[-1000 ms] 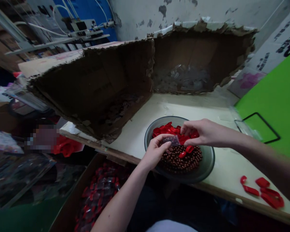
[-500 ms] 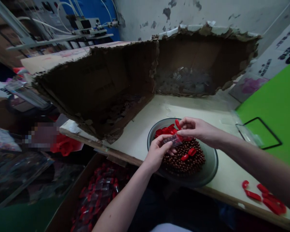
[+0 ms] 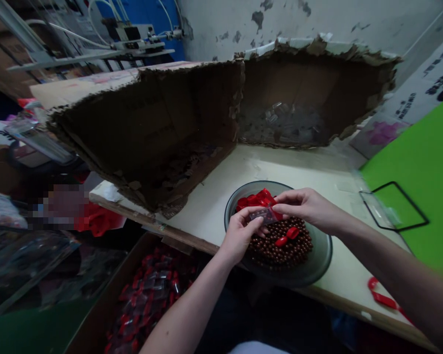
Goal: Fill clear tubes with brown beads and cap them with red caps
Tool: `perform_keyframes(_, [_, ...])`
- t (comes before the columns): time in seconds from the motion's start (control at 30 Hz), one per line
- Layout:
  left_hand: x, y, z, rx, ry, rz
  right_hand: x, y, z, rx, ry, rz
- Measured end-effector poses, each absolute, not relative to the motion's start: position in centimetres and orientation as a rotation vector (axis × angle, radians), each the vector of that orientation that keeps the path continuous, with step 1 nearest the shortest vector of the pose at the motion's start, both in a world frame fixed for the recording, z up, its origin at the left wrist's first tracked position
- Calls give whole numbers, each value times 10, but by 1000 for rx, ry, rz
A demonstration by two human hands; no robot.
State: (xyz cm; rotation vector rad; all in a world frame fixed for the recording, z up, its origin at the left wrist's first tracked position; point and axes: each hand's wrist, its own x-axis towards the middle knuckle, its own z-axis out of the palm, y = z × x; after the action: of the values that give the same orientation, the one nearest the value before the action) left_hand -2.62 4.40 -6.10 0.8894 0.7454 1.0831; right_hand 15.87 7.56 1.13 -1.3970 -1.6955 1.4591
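My left hand (image 3: 240,232) is shut on a small clear plastic bag (image 3: 266,215) above a grey glass bowl (image 3: 322,250). My right hand (image 3: 304,205) pinches a red plastic piece (image 3: 276,212) at the bag's right end. The piece seems to touch the bag's mouth, but my fingers partly hide it. The bowl holds a heap of brown beads (image 3: 280,245), with a pile of glossy red plastic pieces (image 3: 256,200) at its far side. Two more red pieces (image 3: 286,236) lie on the beads.
A cardboard box (image 3: 133,290) of bagged red items stands below the table's near edge on the left. Torn cardboard boxes (image 3: 147,128) stand at the back of the pale table (image 3: 299,167). Loose red pieces (image 3: 382,300) lie at the front right beside a green board (image 3: 417,196).
My right hand has moved from the red pile to the bag, carrying a red piece. The view has tilted slightly, and the loose red pieces at lower right are now mostly out of view.
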Motion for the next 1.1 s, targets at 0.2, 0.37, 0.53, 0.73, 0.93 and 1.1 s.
perform_keyframes(0.2, [-26,43,-57,990,809,1074,160,75,5,-1432,-1598,1518])
perform_keyframes(0.37, [-27,40,-57,1104,894,1028,156,69,1,-1455,-1530,1559])
perform_keyframes(0.53, [-27,42,-59,1072,864,1024,156,64,-2,-1468,-1449,1546])
perform_keyframes(0.73, [-20,45,-53,808,664,937,155,78,3,-1318,-1285,1687])
perform_keyframes(0.93, [-17,43,-50,722,656,900,154,86,7,-1236,-1059,1533])
perform_keyframes(1.1, [-6,39,-50,706,630,871,152,76,-3,-1244,-1195,1512])
